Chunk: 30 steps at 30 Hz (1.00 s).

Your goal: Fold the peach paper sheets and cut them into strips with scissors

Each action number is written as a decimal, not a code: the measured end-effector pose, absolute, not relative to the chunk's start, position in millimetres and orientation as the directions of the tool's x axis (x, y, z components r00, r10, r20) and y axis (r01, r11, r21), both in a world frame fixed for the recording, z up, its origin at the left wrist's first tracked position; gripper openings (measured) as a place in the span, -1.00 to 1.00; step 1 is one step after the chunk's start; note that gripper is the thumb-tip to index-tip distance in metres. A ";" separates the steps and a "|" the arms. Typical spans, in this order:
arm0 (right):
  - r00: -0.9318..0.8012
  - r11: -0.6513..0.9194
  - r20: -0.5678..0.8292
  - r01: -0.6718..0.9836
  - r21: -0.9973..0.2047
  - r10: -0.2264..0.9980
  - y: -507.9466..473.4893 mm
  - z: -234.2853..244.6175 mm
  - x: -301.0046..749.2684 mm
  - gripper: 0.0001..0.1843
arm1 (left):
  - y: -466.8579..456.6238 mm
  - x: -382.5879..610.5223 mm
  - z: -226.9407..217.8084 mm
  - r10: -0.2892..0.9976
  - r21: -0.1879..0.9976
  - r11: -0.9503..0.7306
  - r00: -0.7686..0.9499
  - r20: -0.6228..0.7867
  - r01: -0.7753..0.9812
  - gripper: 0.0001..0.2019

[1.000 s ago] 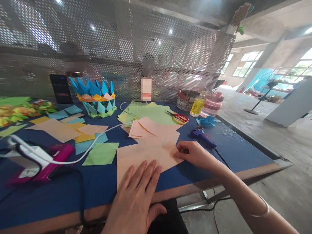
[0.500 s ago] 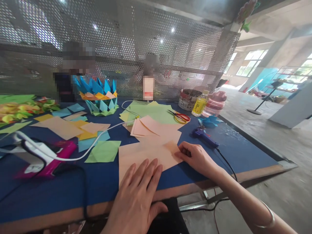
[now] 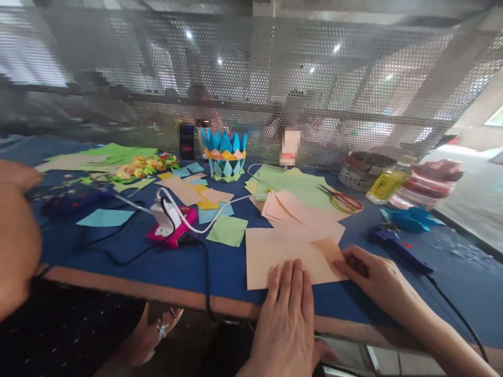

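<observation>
A peach paper sheet (image 3: 283, 251) lies at the near edge of the blue table (image 3: 129, 256). My left hand (image 3: 288, 314) rests flat on its near edge, fingers stretched out together. My right hand (image 3: 373, 280) pinches the sheet's right corner, which is folded over. More peach sheets (image 3: 298, 209) are stacked just behind it.
A pink glue gun (image 3: 173, 230) with cables lies to the left, a blue one (image 3: 393, 241) to the right. Scissors (image 3: 341, 199), a yellow bottle (image 3: 387, 183), a paper crown basket (image 3: 226, 154) and loose coloured squares are further back. Another person's arm (image 3: 15, 241) is at the far left.
The view has swung to the left, so the table's left side and another person's arm now show. My hands stay on the peach sheet.
</observation>
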State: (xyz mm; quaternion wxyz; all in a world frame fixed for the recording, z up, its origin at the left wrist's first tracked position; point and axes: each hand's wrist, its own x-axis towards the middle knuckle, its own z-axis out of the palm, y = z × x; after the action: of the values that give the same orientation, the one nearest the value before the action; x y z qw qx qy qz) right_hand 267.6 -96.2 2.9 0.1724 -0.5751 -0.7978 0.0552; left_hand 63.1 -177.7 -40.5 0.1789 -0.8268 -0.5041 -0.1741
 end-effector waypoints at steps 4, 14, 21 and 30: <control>-0.277 0.331 0.214 0.900 -0.284 0.937 -96.2 2.6 267.8 -0.64 | -177.2 58.0 -39.8 0.765 -0.114 -0.458 0.456 0.455 0.882 -0.05; -0.278 0.337 0.232 0.901 -0.272 0.932 -95.9 3.6 266.4 -0.68 | -176.5 49.1 -36.9 0.742 -0.103 -0.514 0.501 0.444 0.852 -0.12; -0.229 0.322 0.372 0.923 -0.211 0.900 -105.6 1.3 262.6 -0.78 | -174.1 47.8 -41.5 0.728 -0.080 -0.533 0.505 0.463 0.842 -0.16; -0.350 0.420 0.273 0.867 -0.269 0.896 -132.0 9.8 217.1 -0.97 | -170.5 47.3 -54.8 0.658 -0.157 -0.528 0.520 0.545 0.834 -0.21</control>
State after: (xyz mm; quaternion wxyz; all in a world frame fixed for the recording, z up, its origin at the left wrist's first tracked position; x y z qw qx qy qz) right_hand 217.1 -132.0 9.8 0.1915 -0.5371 -0.8206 0.0385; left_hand 47.3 -170.5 -54.8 0.2047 -0.8473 -0.4404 -0.2151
